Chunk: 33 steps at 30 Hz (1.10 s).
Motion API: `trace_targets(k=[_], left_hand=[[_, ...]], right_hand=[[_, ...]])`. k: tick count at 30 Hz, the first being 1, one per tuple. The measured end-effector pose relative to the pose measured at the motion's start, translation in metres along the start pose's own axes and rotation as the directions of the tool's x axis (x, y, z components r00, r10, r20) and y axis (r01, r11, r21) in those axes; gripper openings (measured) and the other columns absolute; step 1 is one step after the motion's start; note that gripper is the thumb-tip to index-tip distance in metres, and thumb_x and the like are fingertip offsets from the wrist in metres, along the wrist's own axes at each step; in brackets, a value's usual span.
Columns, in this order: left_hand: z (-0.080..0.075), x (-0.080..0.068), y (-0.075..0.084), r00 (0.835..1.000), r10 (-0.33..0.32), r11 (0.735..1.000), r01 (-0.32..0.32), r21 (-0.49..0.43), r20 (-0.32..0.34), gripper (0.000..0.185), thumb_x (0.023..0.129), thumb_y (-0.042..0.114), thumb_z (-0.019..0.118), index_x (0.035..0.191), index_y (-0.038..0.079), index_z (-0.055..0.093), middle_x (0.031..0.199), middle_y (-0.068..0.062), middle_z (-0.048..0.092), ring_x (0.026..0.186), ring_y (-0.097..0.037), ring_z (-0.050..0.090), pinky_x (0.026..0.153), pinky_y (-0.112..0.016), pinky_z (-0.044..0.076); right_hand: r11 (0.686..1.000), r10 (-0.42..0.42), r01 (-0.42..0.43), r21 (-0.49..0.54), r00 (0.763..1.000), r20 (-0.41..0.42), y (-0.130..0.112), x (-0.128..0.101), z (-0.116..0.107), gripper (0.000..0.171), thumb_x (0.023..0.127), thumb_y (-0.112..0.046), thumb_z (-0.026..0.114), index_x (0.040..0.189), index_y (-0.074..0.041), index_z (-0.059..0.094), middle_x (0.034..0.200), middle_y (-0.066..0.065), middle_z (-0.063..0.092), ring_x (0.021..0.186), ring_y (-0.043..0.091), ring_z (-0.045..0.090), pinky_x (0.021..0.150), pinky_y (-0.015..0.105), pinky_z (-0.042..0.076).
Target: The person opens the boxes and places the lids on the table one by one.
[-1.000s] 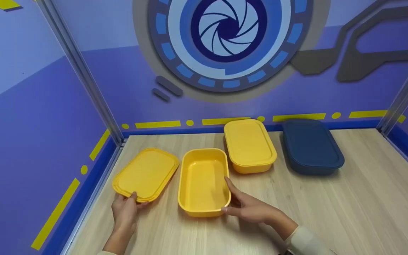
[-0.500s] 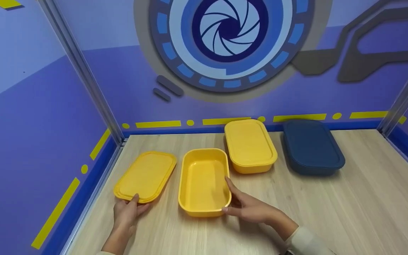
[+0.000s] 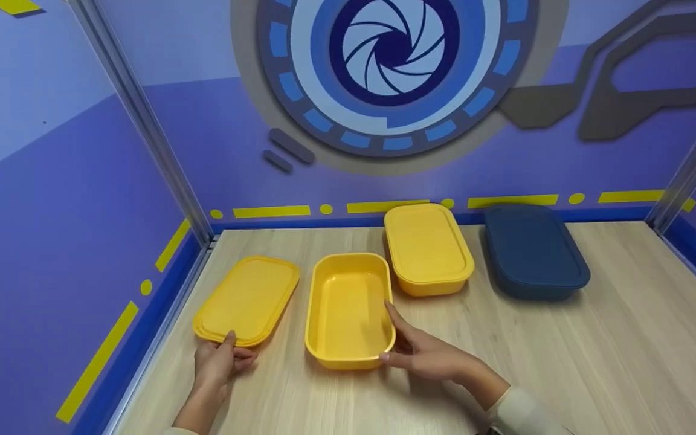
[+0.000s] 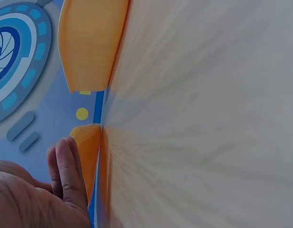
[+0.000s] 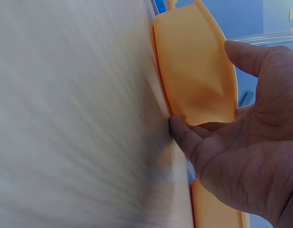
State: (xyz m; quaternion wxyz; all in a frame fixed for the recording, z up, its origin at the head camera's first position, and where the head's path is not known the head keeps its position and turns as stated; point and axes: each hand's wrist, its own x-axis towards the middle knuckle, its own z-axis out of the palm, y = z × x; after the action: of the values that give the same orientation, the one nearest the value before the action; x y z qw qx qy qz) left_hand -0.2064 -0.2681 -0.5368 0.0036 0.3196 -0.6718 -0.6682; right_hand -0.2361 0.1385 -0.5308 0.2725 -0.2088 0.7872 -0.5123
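A flat yellow lid (image 3: 246,299) lies on the wooden table (image 3: 565,362) at the left. My left hand (image 3: 234,348) is at its near edge, thumb on the rim and fingers curled against it; the left wrist view shows those fingers (image 4: 65,166) beside the lid (image 4: 88,147). An open yellow container (image 3: 348,308) stands just right of the lid. My right hand (image 3: 388,332) grips its near right corner, thumb on the front wall and fingers along the right wall. In the right wrist view the thumb (image 5: 184,137) presses that container (image 5: 193,71).
A closed yellow container (image 3: 428,249) and a closed dark blue container (image 3: 532,251) stand near the back wall. Purple walls close the table at left, back and right. Bare wood stretches across the near right.
The yellow lid has come down from a slight lift and now lies flat, and my left hand has drawn back a little to its near edge. The right hand has stayed put.
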Motion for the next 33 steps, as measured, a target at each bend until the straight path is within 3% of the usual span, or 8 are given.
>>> trace_targets(k=[8, 14, 22, 26, 33], left_hand=[[-0.004, 0.003, 0.002, 0.998, -0.067, 0.990, 0.069, -0.123, 0.020, 0.033, 0.117, 0.025, 0.037, 0.122, -0.004, 0.051, 0.073, -0.005, 0.074, 0.066, -0.012, 0.074, 0.069, -0.028, 0.065], [-0.007, 0.005, 0.003, 0.995, -0.101, 0.986, 0.103, -0.133, 0.020, 0.031, 0.117, 0.023, 0.034, 0.123, -0.004, 0.050, 0.075, -0.005, 0.073, 0.069, -0.014, 0.074, 0.071, -0.030, 0.065], [-0.014, 0.007, 0.008, 0.996, -0.069, 0.982, 0.076, -0.170, 0.047, 0.034, 0.117, 0.021, 0.034, 0.122, -0.008, 0.051, 0.073, -0.005, 0.074, 0.068, -0.013, 0.075, 0.070, -0.026, 0.065], [-0.017, 0.009, 0.006, 0.996, -0.058, 0.983, 0.069, -0.171, 0.068, 0.038, 0.117, 0.019, 0.033, 0.133, -0.013, 0.047, 0.075, -0.006, 0.077, 0.071, -0.016, 0.078, 0.072, -0.028, 0.066], [-0.018, 0.015, 0.003, 0.994, -0.103, 0.982, 0.108, -0.152, 0.041, 0.052, 0.117, 0.017, 0.033, 0.158, -0.013, 0.025, 0.076, -0.009, 0.079, 0.074, -0.020, 0.081, 0.077, -0.034, 0.067]], right_hand=[[1.000, 0.010, -0.010, 0.003, 1.000, -0.002, 0.000, 0.001, -0.001, 0.103, 0.103, -0.049, 0.068, 0.172, -0.031, -0.006, 0.182, 0.010, 0.000, 0.169, 0.033, 0.012, 0.135, 0.060, 0.013], [1.000, 0.015, -0.015, -0.008, 1.000, -0.002, -0.003, 0.002, 0.000, 0.103, 0.103, -0.050, 0.068, 0.172, -0.032, -0.006, 0.182, 0.009, -0.001, 0.169, 0.032, 0.012, 0.136, 0.060, 0.014], [1.000, 0.004, -0.004, -0.009, 1.000, -0.001, -0.002, 0.001, -0.001, 0.103, 0.103, -0.049, 0.068, 0.172, -0.030, -0.006, 0.182, 0.009, 0.000, 0.169, 0.032, 0.011, 0.136, 0.061, 0.012], [1.000, 0.002, -0.002, -0.002, 1.000, -0.004, 0.000, 0.001, -0.001, 0.104, 0.103, -0.048, 0.069, 0.172, -0.030, -0.007, 0.182, 0.009, -0.002, 0.170, 0.033, 0.007, 0.136, 0.061, 0.010], [1.000, 0.009, -0.009, -0.012, 1.000, -0.006, 0.001, 0.000, -0.002, 0.103, 0.103, -0.047, 0.068, 0.172, -0.030, -0.006, 0.182, 0.009, -0.001, 0.170, 0.032, 0.009, 0.136, 0.061, 0.011]])
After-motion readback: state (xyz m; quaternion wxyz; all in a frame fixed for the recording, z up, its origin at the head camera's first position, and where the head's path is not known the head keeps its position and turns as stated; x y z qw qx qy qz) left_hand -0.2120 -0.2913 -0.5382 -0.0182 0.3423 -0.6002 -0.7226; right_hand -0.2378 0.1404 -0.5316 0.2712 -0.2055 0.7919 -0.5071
